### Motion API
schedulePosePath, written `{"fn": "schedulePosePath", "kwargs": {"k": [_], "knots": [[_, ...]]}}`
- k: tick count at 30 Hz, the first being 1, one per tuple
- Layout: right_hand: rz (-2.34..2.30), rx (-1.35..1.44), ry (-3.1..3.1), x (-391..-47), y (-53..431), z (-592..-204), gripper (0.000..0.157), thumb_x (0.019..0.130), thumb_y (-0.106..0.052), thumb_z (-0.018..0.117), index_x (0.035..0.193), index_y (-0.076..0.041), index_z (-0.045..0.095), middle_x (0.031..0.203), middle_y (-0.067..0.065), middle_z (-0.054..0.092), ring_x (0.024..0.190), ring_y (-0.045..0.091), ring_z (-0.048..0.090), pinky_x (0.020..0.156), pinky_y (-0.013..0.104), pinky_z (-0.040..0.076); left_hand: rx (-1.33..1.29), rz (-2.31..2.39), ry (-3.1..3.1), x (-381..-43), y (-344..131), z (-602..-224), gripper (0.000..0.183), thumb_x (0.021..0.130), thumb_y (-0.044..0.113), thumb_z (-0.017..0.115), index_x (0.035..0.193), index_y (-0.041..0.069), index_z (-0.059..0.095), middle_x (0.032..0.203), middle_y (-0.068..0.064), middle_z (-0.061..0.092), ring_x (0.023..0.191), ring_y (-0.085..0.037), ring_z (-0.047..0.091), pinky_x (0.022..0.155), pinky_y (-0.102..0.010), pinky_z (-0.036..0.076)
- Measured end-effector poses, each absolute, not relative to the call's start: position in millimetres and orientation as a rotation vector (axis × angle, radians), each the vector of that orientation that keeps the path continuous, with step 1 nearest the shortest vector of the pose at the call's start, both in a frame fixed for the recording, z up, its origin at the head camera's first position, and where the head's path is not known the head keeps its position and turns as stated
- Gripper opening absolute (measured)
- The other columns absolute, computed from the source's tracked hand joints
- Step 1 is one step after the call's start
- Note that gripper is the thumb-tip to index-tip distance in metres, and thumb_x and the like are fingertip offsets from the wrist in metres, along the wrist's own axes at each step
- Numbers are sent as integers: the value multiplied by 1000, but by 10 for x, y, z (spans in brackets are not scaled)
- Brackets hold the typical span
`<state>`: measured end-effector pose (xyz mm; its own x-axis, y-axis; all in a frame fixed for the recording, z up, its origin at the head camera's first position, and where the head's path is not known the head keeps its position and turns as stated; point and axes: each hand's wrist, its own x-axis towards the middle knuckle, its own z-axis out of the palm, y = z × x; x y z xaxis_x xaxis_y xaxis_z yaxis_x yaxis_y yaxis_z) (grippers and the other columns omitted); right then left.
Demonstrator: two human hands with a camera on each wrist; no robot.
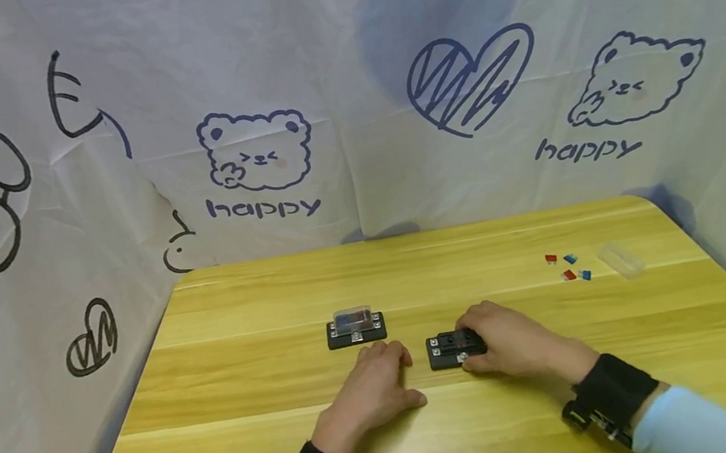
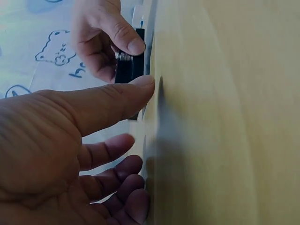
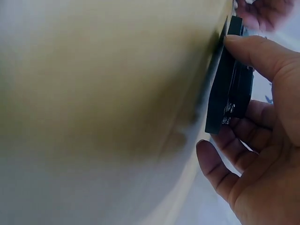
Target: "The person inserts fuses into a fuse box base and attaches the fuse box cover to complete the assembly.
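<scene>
My right hand [image 1: 510,339] grips the right end of a black fuse block [image 1: 444,360] that has no cover on it and metal screw terminals at its edges. In the right wrist view the thumb presses one long side of the block [image 3: 219,103], with fingers round the other side. To the left, my left hand [image 1: 370,389] holds nothing, its fingers loosely bent and thumb apart, close to the table. Beyond it stands a second fuse block [image 1: 340,342] under a clear cover [image 1: 353,319], with red and blue showing through.
Several small red and blue blade fuses [image 1: 569,275] lie at the back right of the wooden table [image 1: 254,396]. Beside them is a loose clear cover [image 1: 621,260]. A white cloth [image 1: 341,67] with drawings hangs behind and at the sides.
</scene>
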<state>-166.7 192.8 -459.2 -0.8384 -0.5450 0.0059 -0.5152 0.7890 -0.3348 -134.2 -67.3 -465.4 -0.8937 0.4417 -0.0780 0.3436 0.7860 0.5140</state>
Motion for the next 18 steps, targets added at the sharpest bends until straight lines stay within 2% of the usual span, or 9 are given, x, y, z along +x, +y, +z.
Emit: {"fn": "schedulePosePath", "kwargs": {"k": [5, 8, 13, 18], "knots": [[-502, -897, 2875, -1561, 1859, -4637, 44, 79, -42, 75, 112, -16, 62, 106, -3, 59, 94, 13, 52, 82, 38, 49, 635, 760, 2822, -1329, -571, -4677, 66, 70, 41, 84, 122, 12, 55, 110, -5, 55, 104, -24, 49, 91, -41, 47], [-512, -909, 2881, -1522, 1837, -4650, 43, 79, -42, 75, 111, -17, 62, 105, -4, 59, 95, 12, 52, 82, 37, 49, 660, 752, 2850, -1327, -529, -4696, 70, 69, 41, 84, 125, 10, 55, 111, -6, 56, 102, -24, 50, 90, -40, 47], [-529, -901, 2904, -1501, 1819, -4652, 43, 79, -43, 76, 111, -16, 62, 106, -3, 59, 97, 13, 51, 83, 38, 48, 680, 730, 2884, -1340, -465, -4731, 70, 71, 42, 83, 128, 11, 55, 111, -6, 57, 99, -22, 51, 88, -39, 47], [-545, -870, 2890, -1478, 1846, -4656, 50, 77, -42, 78, 115, -14, 62, 109, 0, 60, 99, 16, 52, 85, 40, 47, 678, 718, 2901, -1366, -415, -4759, 64, 73, 40, 81, 127, 15, 59, 110, -3, 59, 96, -20, 52, 86, -38, 47]]}}
